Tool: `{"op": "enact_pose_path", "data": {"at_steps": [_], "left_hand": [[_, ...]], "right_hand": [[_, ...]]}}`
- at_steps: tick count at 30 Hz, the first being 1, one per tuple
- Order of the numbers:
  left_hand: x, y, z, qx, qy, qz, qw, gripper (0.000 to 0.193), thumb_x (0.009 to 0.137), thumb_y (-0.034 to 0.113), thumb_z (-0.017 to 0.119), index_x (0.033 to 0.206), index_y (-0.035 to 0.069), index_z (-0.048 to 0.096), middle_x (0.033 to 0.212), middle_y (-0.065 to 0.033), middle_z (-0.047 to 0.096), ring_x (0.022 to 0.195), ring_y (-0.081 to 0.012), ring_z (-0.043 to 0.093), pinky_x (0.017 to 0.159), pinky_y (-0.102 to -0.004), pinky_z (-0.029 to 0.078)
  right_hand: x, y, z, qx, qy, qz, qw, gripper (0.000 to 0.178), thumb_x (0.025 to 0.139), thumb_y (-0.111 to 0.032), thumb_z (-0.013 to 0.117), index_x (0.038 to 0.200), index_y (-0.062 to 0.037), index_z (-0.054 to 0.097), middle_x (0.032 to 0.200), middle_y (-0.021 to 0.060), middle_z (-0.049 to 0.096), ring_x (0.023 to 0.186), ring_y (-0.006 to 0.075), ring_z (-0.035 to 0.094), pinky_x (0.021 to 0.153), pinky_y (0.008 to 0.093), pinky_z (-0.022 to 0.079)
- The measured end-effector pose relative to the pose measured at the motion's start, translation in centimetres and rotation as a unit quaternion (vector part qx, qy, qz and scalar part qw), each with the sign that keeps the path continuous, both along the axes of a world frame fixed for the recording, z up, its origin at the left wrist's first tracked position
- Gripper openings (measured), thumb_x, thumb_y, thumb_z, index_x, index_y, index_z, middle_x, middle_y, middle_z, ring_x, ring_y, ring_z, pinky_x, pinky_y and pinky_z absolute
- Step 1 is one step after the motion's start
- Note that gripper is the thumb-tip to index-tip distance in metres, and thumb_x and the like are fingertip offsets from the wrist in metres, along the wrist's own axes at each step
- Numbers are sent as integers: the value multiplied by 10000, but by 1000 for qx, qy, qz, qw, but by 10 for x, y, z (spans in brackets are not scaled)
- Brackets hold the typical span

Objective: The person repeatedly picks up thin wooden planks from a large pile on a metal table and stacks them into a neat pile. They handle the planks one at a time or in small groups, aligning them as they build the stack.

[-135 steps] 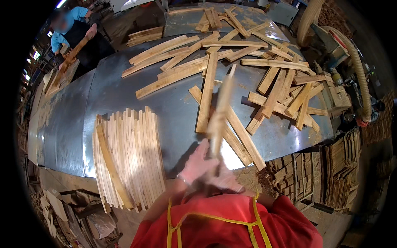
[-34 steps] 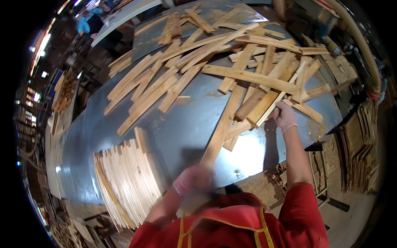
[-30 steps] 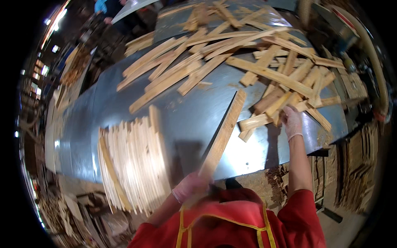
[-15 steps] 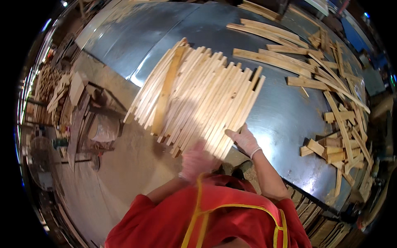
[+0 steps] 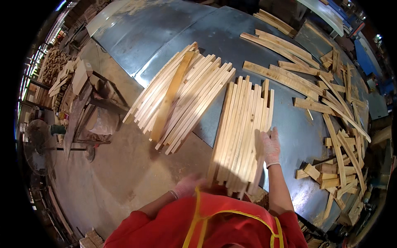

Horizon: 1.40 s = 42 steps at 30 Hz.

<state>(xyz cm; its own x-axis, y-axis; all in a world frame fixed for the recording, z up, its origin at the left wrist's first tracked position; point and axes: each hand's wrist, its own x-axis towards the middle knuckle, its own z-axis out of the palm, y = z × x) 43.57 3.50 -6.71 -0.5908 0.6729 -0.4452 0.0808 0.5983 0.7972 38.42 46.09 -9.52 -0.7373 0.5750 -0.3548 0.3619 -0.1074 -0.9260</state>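
A group of pale wooden strips (image 5: 242, 128) lies side by side on the metal tabletop in front of me, their near ends jutting past its edge. Along its right side rests my right hand (image 5: 271, 146), gloved, fingers stretched out and apart, touching the outermost strip. My left hand (image 5: 191, 184), also gloved and smeared by motion, is beside the near left ends of these strips; its fingers cannot be made out. To the left, a second group of strips (image 5: 198, 91) lies slanted, with a darker, wider board (image 5: 171, 97) across its top.
Loose boards (image 5: 285, 80) are scattered at the far right of the metal table (image 5: 215, 31). A heap of short offcuts (image 5: 331, 171) lies on the right. On the left stand a wooden stand (image 5: 97, 105) and a fan (image 5: 39, 146), with a wood pile behind.
The single wide layer of strips is now two groups with a gap between them. The right group has turned more upright in view. My right hand has moved up along its side.
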Motion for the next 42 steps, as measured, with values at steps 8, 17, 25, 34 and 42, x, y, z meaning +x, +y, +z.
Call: {"op": "enact_pose_path", "data": {"at_steps": [8,17,25,34,42], "left_hand": [[-177,166,16,-189,93,299,931,902,933,639,652,1521,-37,553,1450,-271,646,1360,-397,626,1154,-489,489],[-182,244,16,-174,66,321,929,997,810,505,838,1612,35,474,1467,-203,589,1339,-353,630,1140,-432,515],[-207,245,166,166,188,311,917,995,804,413,888,1598,5,448,1489,-251,526,1383,-413,550,1168,-491,480],[-186,186,194,498,152,170,837,818,923,322,791,1600,30,438,1502,-179,543,1372,-339,546,1190,-434,441],[-193,73,-2,-20,392,-13,920,537,1061,177,535,1582,56,491,1561,-145,562,1469,-328,504,1167,-437,432]], "right_hand": [[-29,67,8,114,-106,161,975,967,942,-545,776,1611,64,435,1510,305,603,1391,375,607,1151,408,467],[-42,54,26,142,-138,134,971,750,847,-408,857,1422,13,624,1308,264,715,1250,404,687,1073,454,528],[-36,46,216,217,175,12,960,724,924,-187,843,1534,44,528,1434,184,634,1268,256,628,1097,379,496],[17,9,231,237,326,16,915,695,1037,-199,723,1624,21,423,1502,138,594,1382,232,552,1202,357,441],[70,-62,23,209,54,120,969,689,1074,-383,611,1640,-44,412,1473,145,633,1342,313,623,1154,410,512]]}}
